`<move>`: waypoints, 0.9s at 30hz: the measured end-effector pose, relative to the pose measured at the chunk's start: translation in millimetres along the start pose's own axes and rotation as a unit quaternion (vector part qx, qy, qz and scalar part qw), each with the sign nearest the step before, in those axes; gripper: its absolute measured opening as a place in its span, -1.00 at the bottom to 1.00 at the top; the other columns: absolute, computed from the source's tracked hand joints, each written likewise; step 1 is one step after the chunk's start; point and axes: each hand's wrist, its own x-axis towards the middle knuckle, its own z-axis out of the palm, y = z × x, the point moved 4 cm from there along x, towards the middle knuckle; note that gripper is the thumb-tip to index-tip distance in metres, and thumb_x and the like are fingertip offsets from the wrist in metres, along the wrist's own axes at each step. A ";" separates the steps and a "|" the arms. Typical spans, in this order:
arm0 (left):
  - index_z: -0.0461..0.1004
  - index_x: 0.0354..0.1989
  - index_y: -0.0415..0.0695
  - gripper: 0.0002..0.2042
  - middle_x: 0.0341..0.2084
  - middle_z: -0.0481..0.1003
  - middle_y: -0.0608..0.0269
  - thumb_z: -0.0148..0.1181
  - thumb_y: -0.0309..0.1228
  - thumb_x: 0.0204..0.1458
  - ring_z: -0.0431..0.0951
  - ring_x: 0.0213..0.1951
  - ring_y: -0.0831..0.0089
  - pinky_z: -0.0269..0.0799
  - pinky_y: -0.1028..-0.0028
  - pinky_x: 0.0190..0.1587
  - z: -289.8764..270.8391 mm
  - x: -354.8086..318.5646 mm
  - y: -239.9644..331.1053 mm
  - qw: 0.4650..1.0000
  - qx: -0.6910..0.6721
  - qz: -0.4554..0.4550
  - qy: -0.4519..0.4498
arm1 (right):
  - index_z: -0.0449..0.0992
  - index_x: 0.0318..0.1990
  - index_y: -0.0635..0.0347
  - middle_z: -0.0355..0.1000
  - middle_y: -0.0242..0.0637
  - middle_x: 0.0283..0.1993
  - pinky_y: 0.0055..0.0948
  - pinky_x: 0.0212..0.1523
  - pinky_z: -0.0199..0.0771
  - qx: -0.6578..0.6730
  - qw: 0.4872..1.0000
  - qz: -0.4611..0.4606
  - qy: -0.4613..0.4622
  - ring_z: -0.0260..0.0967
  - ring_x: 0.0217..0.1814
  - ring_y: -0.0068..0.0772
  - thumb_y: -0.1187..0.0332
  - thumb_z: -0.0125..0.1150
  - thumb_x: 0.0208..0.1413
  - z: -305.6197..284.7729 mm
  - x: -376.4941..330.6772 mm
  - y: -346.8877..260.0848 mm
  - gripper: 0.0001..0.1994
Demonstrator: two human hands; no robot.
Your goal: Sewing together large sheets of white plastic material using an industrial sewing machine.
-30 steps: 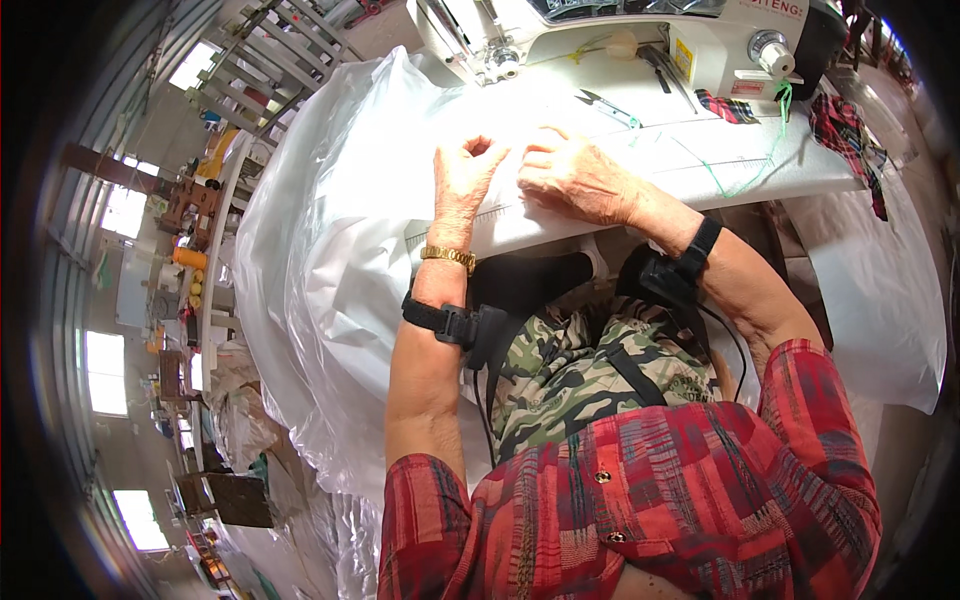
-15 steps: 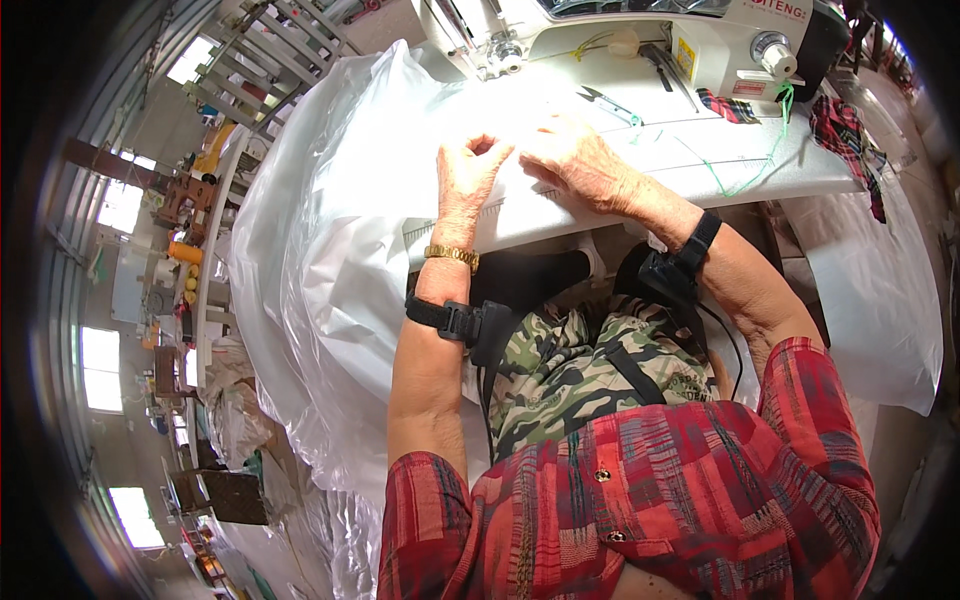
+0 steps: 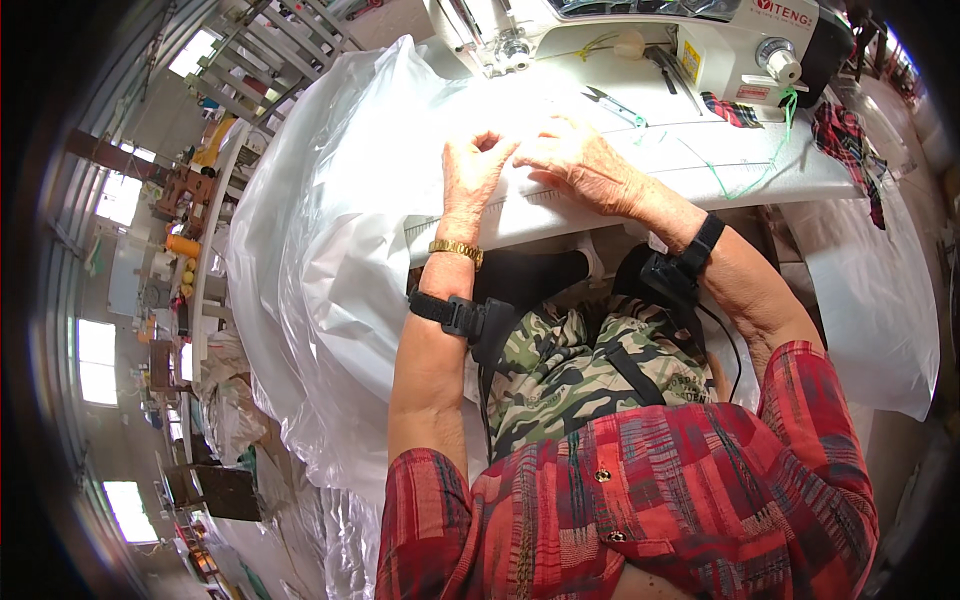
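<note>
Both hands are raised close together over the front of a white sewing machine table [image 3: 640, 205], below the needle area of a sewing machine [image 3: 740, 60]. My left hand [image 3: 473, 175] is closed, thumb and forefinger pinched. Beside it my right hand [image 3: 578, 160] is also closed, its fingertips almost meeting the left ones. Strong glare washes out the spot at the fingertips, so anything between them cannot be made out. Thread snips [image 3: 615, 106] with a pale green handle lie on the table beyond my right hand.
White plastic sheeting [image 3: 300, 250] drapes over the table's left side and hangs down. Green thread [image 3: 745, 190] trails across the right side. Plaid fabric scraps [image 3: 845, 145] lie at the right end. Dark slim tools [image 3: 665, 72] rest by the machine body. Cluttered shelves [image 3: 205, 260] stand at far left.
Both hands hold nearly the same pinched pose. The whole view has shifted slightly, and nothing has visibly been picked up or put down.
</note>
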 end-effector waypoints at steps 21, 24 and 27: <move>0.59 -0.34 -0.29 -0.85 -0.57 0.57 0.31 0.30 -0.43 0.03 0.46 -0.52 0.65 0.42 0.55 -0.40 3.4 -46.4 20.9 0.992 0.096 0.053 -0.068 | 0.53 -0.28 0.16 0.41 -0.25 -0.14 -0.17 0.01 0.32 -0.020 0.998 0.061 -0.018 0.31 -0.01 -0.18 0.26 0.24 0.04 2.5 -3.6 8.4 -0.82; 0.59 -0.32 -0.30 -0.87 -0.58 0.57 0.31 0.28 -0.46 0.04 0.47 -0.51 0.65 0.42 0.56 -0.40 5.6 -51.9 18.6 0.994 0.078 0.055 -0.048 | 0.50 -0.26 0.16 0.40 -0.20 -0.14 -0.15 0.02 0.29 0.001 0.992 0.129 -0.008 0.30 -0.01 -0.15 0.22 0.24 0.03 0.2 -5.5 11.1 -0.77; 0.59 -0.31 -0.29 -0.87 -0.58 0.57 0.32 0.28 -0.47 0.04 0.47 -0.51 0.65 0.41 0.57 -0.40 7.4 -55.0 17.6 0.995 0.074 0.059 -0.030 | 0.46 -0.23 0.14 0.39 -0.15 -0.12 -0.13 0.04 0.24 -0.020 0.982 0.189 -0.003 0.29 0.01 -0.12 0.19 0.25 0.00 0.1 -11.2 6.9 -0.73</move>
